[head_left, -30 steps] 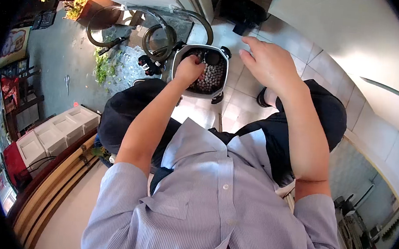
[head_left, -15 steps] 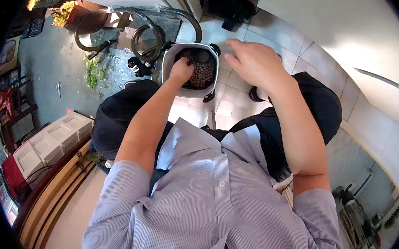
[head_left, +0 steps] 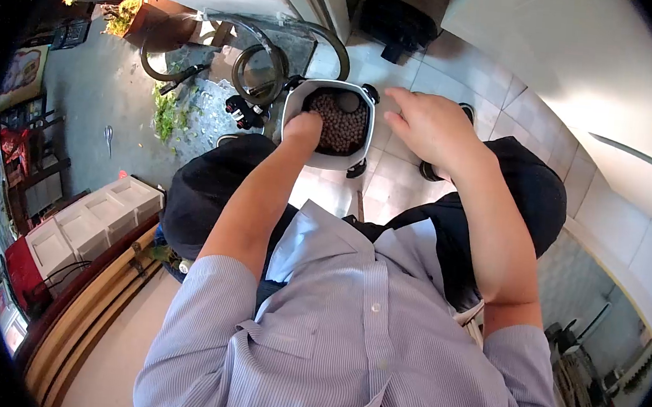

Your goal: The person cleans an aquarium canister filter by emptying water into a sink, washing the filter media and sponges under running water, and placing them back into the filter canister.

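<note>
A white squarish canister with black clips stands on the floor between my knees. Small round brown balls lie inside it, with a dark round opening near the far side. My left hand is at the canister's left wall. Its fingers point down inside and are hidden, so what they hold cannot be seen. To the right of the canister, my right hand hovers with thumb and forefinger apart and nothing between them.
Dark hoses coil on the floor left of the canister, beside a black fitting. Green plant bits lie on wet floor. Scissors are farther left. A black object lies beyond. White foam box stands lower left.
My left hand has shifted from over the balls toward the canister's near left wall. My right hand keeps its open pose. The whole view has moved slightly.
</note>
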A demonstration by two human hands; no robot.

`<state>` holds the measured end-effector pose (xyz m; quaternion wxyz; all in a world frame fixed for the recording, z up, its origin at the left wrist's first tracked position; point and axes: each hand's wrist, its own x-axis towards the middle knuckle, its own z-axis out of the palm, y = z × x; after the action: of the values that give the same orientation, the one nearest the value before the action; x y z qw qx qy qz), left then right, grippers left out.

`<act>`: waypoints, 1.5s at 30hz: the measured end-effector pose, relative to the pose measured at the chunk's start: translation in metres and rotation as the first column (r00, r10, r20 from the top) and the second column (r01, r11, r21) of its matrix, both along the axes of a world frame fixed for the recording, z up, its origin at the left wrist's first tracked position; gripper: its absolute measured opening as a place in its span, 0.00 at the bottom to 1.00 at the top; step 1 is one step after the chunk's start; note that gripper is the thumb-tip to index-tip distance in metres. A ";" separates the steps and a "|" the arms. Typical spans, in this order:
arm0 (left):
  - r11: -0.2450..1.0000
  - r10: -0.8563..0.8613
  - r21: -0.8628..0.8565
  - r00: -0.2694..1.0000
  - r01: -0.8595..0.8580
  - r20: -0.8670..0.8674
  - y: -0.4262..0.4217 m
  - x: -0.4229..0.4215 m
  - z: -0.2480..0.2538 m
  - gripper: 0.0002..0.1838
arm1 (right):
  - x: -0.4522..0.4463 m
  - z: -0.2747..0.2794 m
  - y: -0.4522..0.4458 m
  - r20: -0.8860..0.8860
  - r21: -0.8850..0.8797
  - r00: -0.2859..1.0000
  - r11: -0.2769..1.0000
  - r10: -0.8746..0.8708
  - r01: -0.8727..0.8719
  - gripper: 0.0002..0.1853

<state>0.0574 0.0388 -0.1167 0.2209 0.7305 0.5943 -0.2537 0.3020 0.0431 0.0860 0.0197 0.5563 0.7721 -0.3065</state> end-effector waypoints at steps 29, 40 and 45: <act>0.971 -0.034 -0.227 0.988 0.068 0.152 -0.025 0.020 -0.037 0.24 | 0.023 0.001 -0.024 -0.045 0.076 0.996 0.994 -0.079 0.082 0.19; 0.978 -0.200 -0.013 0.945 0.210 0.258 -0.006 0.019 -0.010 0.21 | 0.036 0.025 -0.023 -0.191 0.138 0.976 0.982 -0.103 0.130 0.18; 0.969 -0.160 0.239 0.898 0.063 0.411 0.007 0.033 0.057 0.10 | 0.085 0.095 -0.071 -0.418 0.341 0.895 0.886 -0.157 0.315 0.19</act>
<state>0.0900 0.0462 -0.0601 0.2484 0.8212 0.5126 -0.0327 0.3869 -0.0279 0.1809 -0.2818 0.5700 0.7323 -0.2439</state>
